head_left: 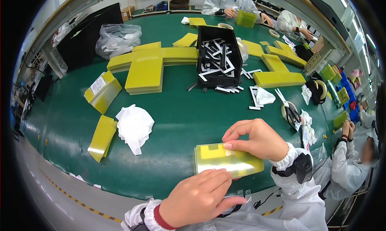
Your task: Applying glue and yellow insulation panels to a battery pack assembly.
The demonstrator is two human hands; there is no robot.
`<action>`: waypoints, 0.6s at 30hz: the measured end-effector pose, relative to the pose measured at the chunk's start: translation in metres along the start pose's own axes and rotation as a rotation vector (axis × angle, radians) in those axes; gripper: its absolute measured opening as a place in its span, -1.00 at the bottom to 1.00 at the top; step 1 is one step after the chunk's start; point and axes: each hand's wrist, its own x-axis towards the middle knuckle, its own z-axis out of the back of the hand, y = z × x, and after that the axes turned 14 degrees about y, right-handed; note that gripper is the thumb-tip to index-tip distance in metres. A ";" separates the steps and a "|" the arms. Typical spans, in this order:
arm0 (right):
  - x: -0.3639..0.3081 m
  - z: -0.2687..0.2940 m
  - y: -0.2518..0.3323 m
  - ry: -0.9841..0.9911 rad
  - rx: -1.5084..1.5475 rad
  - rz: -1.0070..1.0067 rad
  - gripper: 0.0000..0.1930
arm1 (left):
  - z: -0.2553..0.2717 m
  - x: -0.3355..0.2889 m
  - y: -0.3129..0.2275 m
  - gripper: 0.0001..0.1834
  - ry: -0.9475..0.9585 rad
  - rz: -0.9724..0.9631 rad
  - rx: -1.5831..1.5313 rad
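A small stack of glossy, translucent yellow sheets (237, 162) lies in front of me near the table's front edge. My left hand (197, 197) rests along its near edge, fingers stretched out together and thumb apart. Over the far edge bends my right hand (259, 139); its thumb presses on the top sheet and the index finger curls close to the thumb tip. A brighter yellow patch shows at the stack's far left corner. What lies under the right palm is hidden.
Further yellow stacks (144, 74) stand across the green table (173, 110). A black bin (203, 76) holds black and white strips. White cloths (134, 126), scissors (290, 110), tape rolls and a plastic bag (118, 39) lie around. Co-workers (231, 4) sit opposite and at right.
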 end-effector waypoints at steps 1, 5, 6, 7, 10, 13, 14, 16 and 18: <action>0.000 0.001 0.002 0.011 -0.023 0.000 -0.86 | 0.003 -0.004 -0.003 -0.53 -0.005 0.011 -0.019; -0.001 0.002 0.003 0.033 -0.186 0.023 -0.82 | 0.002 -0.007 -0.006 -0.59 -0.007 0.040 -0.012; -0.002 0.001 0.002 0.030 -0.181 0.023 -0.82 | -0.001 -0.009 -0.005 -0.59 -0.020 0.037 -0.035; -0.003 0.000 -0.001 0.001 -0.256 0.069 -0.80 | -0.002 -0.009 -0.004 -0.59 -0.014 0.038 -0.035; -0.007 -0.004 -0.003 -0.021 -0.359 0.075 -0.73 | -0.004 -0.011 -0.005 -0.60 -0.011 0.071 -0.067; -0.010 -0.007 -0.005 -0.067 -0.440 0.063 -0.62 | 0.001 -0.008 -0.007 -0.57 -0.006 0.096 -0.085; -0.012 -0.008 -0.005 -0.127 -0.499 0.091 -0.56 | 0.002 -0.007 -0.006 -0.57 -0.001 0.095 -0.101; -0.017 -0.012 -0.005 -0.230 -0.565 0.146 -0.50 | 0.005 -0.006 -0.003 -0.58 0.023 0.079 -0.142; -0.019 -0.024 -0.002 -0.466 -0.512 0.357 -0.48 | 0.004 -0.015 0.003 -0.62 0.019 0.069 -0.165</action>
